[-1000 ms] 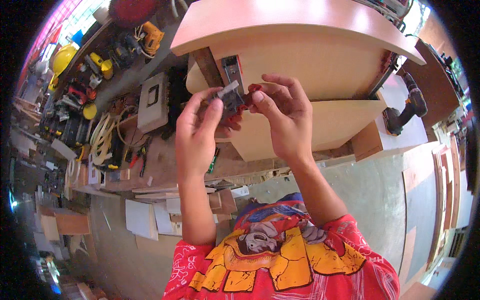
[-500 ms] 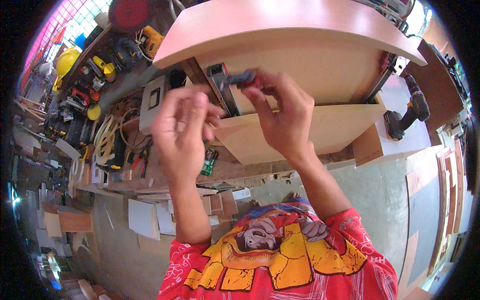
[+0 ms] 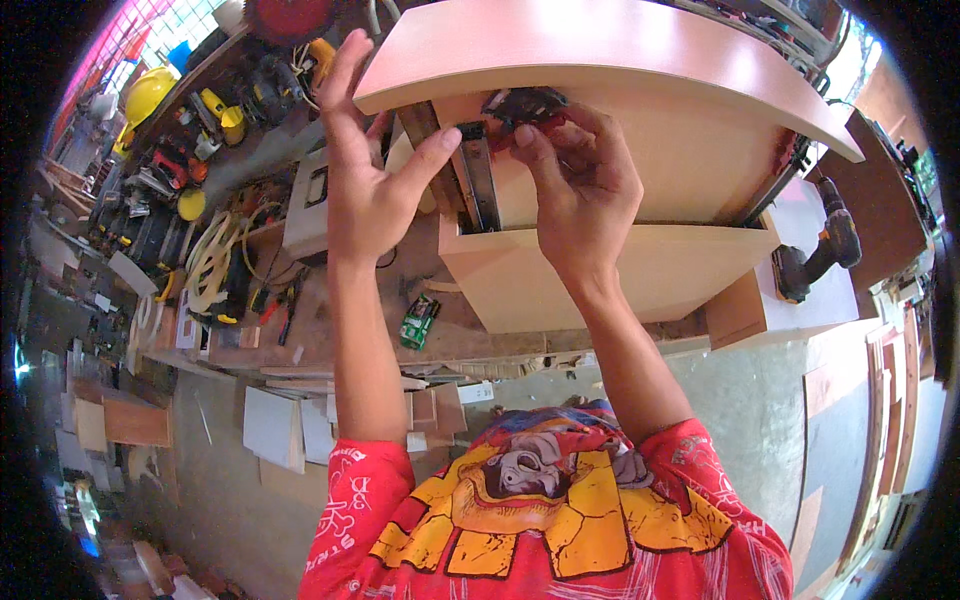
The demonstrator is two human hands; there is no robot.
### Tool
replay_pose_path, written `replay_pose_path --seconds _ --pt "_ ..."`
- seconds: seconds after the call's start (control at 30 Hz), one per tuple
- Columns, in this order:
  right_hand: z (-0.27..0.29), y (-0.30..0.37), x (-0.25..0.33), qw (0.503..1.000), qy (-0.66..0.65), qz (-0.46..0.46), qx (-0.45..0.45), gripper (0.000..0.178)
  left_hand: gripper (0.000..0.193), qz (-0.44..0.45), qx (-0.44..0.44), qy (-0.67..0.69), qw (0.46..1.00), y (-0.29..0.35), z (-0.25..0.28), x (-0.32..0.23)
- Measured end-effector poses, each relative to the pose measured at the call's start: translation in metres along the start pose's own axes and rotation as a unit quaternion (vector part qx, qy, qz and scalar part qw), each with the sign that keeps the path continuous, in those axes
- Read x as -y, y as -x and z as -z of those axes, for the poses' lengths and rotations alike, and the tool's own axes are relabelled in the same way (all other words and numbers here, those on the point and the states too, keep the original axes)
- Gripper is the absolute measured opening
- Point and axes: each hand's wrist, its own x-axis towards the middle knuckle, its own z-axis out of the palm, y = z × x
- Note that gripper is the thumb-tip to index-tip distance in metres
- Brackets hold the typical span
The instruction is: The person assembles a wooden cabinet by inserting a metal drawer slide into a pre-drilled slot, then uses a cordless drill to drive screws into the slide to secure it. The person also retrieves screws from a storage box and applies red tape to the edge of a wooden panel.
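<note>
My right hand (image 3: 590,195) pinches a small dark fitting (image 3: 525,103) with red on it, held up in front of a pale wooden drawer-like box (image 3: 640,135). Its exact kind does not show. My left hand (image 3: 375,195) is open, fingers stretched up beside the left end of the box's curved pale panel (image 3: 600,38); whether it touches the panel I cannot tell. Between my hands a dark metal drawer slide (image 3: 480,185) runs along the box's left side. Another slide (image 3: 770,180) shows at the right side.
A cordless drill (image 3: 825,240) lies on a white board at right. On the brown bench (image 3: 370,335) sits a small green packet (image 3: 419,322). Coiled pale strips (image 3: 212,270), a grey case (image 3: 305,205), a yellow helmet (image 3: 148,95) and several power tools crowd the left.
My left hand has risen and opened out toward the panel's left end. My right hand has brought the dark fitting up and slightly right, nearer the panel. The view has shifted a little.
</note>
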Motion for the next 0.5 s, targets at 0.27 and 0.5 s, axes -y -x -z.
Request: replay_pose_path --seconds 0.27,0.5 --pt "-0.002 -0.002 0.014 1.000 0.024 -0.008 -0.007 0.028 0.090 -0.053 0.081 0.035 0.995 -0.028 0.002 0.029" --pt "-0.001 -0.002 0.021 0.998 -0.001 -0.057 0.009 0.032 0.078 -0.134 0.075 -0.082 0.985 -0.034 0.000 0.050"
